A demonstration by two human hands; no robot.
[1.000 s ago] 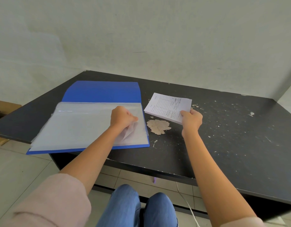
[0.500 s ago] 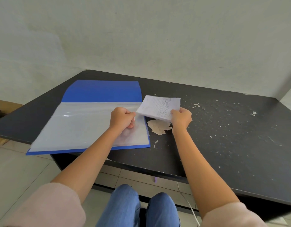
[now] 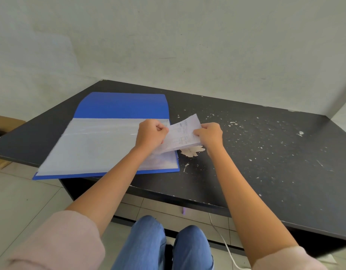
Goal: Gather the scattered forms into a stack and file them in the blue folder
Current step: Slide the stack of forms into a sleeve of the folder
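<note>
Left hand (image 3: 151,134): you are curling it into a fist over the right edge of the open folder, and the grip is pinching the left edge of the stack of forms (image 3: 182,135); whether a clear sleeve is also caught between those fingers, I cannot tell.

Right hand (image 3: 209,134): you are clamping the grip on the right edge of the same stack, thumb on top, the other fingers tucked underneath.

Stack of forms: you are holding it between both hands, lifted off the counter (image 3: 265,152) and tilted, its far corner sticking up and its near left corner dipping down over the folder's right edge. Printed table lines are showing on the top sheet, too blurred to read.

Blue folder (image 3: 121,105): it is lying open on the left part of the counter, the blue cover spread away from you, the clear sleeves (image 3: 98,145) lying flat on the near half, and the near left corner is hanging past the counter edge.

Counter: dark top, speckled with pale chips, and a bigger bare patch (image 3: 191,152) is showing just below the stack, right of the folder.

You: you are sitting at the counter, blue-jeaned knees (image 3: 168,242) under its near edge, pink sleeves (image 3: 57,242) pushed up both arms.
</note>
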